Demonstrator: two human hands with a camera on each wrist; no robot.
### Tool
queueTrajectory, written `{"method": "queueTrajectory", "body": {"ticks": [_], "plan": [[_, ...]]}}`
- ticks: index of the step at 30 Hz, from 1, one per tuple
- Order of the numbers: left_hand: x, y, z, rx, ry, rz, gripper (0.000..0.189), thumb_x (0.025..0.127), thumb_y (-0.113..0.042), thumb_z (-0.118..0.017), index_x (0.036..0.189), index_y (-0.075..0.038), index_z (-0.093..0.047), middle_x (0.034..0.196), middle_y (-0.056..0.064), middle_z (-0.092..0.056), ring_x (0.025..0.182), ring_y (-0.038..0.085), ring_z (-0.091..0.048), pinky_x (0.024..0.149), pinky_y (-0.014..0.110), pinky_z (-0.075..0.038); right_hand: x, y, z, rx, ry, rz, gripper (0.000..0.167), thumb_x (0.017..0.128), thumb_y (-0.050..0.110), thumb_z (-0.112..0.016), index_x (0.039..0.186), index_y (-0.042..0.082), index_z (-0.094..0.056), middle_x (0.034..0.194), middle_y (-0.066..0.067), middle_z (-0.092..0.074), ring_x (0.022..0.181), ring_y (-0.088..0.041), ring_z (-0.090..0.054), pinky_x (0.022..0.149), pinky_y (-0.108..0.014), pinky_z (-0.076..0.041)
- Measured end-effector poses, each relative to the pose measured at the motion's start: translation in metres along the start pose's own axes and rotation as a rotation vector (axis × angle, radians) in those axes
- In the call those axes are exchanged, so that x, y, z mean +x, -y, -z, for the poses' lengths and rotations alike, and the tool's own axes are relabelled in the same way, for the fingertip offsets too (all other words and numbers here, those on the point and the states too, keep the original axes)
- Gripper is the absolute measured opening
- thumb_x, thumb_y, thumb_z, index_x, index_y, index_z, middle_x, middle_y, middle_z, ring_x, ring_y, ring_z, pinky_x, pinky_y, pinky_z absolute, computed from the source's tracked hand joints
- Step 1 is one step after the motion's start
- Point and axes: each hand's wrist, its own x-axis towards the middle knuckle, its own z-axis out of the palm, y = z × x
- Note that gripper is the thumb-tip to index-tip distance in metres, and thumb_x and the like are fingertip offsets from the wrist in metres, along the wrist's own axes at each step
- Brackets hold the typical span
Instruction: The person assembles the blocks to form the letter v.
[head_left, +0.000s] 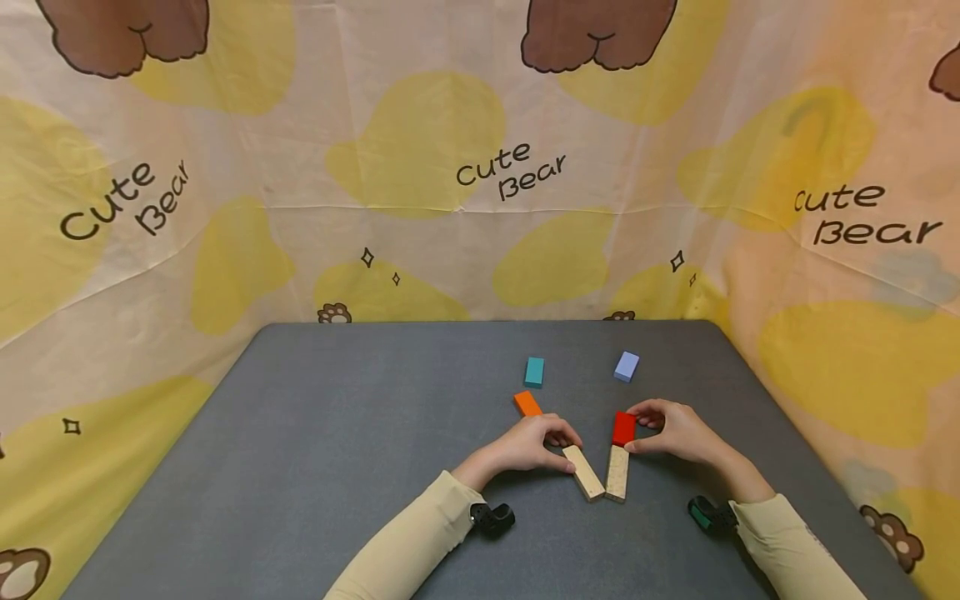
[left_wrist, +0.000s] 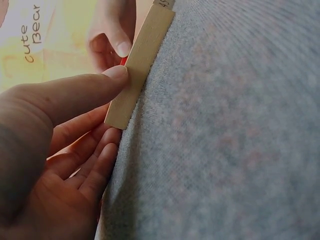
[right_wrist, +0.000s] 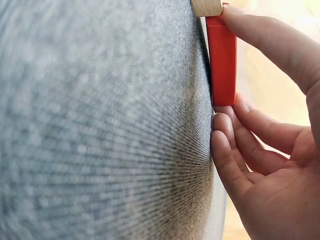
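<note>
My left hand (head_left: 531,444) pinches a plain wooden block (head_left: 583,473) that lies slanted on the table. In the left wrist view its thumb presses the side of this block (left_wrist: 141,70), with fingertips at its far end. My right hand (head_left: 675,429) holds a red block (head_left: 623,428) between thumb and fingers; the right wrist view shows the thumb at one end of the red block (right_wrist: 222,60) and fingertips at the other. A second plain wooden block (head_left: 617,473) lies end to end with the red one. The near ends of the two plain blocks come together in a V.
An orange block (head_left: 527,403) lies just beyond my left hand, partly hidden by it. Farther back on the grey table (head_left: 337,433) are a teal block (head_left: 534,372) and a light blue block (head_left: 626,367). A printed cloth (head_left: 420,150) hangs behind the table.
</note>
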Motion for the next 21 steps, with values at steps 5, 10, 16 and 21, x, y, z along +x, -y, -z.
{"method": "queueTrajectory", "body": {"ticks": [5, 10, 16, 21], "plan": [[-0.0002, -0.0009, -0.0001, -0.030, 0.001, 0.024, 0.032, 0.078, -0.020, -0.079, 0.107, -0.016, -0.069, 0.101, -0.004, -0.064, 0.093, 0.002, -0.057, 0.086, 0.015, -0.047, 0.0000, -0.0002, 0.0003, -0.001, -0.005, 0.016, 0.059, 0.070, 0.040, -0.082, 0.113, 0.003, -0.065, 0.103, -0.005, -0.065, 0.091, -0.017, -0.059, 0.079, -0.027, -0.052], [-0.0003, -0.0015, -0.0003, -0.046, -0.003, 0.030, 0.031, 0.077, -0.019, -0.079, 0.106, -0.016, -0.070, 0.102, -0.002, -0.064, 0.095, 0.008, -0.059, 0.086, 0.018, -0.047, 0.0001, -0.0010, 0.0001, -0.004, -0.007, 0.029, 0.060, 0.069, 0.041, -0.082, 0.113, 0.003, -0.065, 0.103, -0.006, -0.065, 0.091, -0.017, -0.060, 0.079, -0.026, -0.052], [-0.0010, -0.0018, 0.0005, -0.041, -0.004, 0.027, 0.031, 0.077, -0.019, -0.079, 0.106, -0.016, -0.069, 0.101, -0.003, -0.064, 0.094, 0.006, -0.058, 0.086, 0.016, -0.047, 0.0002, -0.0009, 0.0005, 0.003, -0.005, 0.032, 0.061, 0.069, 0.041, -0.083, 0.113, 0.003, -0.065, 0.103, -0.006, -0.065, 0.091, -0.017, -0.060, 0.079, -0.026, -0.052], [-0.0013, -0.0026, 0.0006, -0.046, -0.003, 0.027, 0.032, 0.077, -0.019, -0.079, 0.107, -0.015, -0.069, 0.101, -0.002, -0.064, 0.094, 0.006, -0.058, 0.086, 0.016, -0.047, 0.0001, -0.0021, 0.0001, 0.013, -0.010, 0.051, 0.058, 0.069, 0.040, -0.083, 0.112, 0.004, -0.066, 0.103, -0.005, -0.066, 0.090, -0.017, -0.061, 0.079, -0.025, -0.052]]}}
